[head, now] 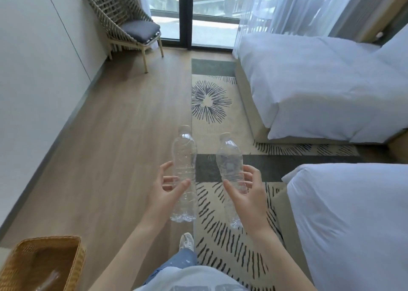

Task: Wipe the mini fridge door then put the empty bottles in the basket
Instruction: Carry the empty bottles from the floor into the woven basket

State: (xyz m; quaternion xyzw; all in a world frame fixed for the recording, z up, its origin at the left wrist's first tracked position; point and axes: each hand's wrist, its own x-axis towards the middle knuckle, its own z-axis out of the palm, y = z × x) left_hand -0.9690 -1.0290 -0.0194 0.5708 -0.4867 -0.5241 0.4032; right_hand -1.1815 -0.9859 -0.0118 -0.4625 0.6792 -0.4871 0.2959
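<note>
I hold two clear, empty plastic bottles upright in front of me over the floor. My left hand (169,188) grips the larger bottle (184,156) around its middle. My right hand (247,193) grips the slimmer, slightly tilted bottle (229,160) near its lower half. A woven wicker basket (72,266) sits at the bottom left, below and left of my left arm; something clear, maybe another bottle, lies inside it. The mini fridge is not in view.
A white wall runs along the left. A wicker chair (130,28) with a grey cushion stands by the glass door. Two white beds (320,85) line the right side, with a patterned rug (209,101) beside them. My foot (186,242) is on the wooden floor.
</note>
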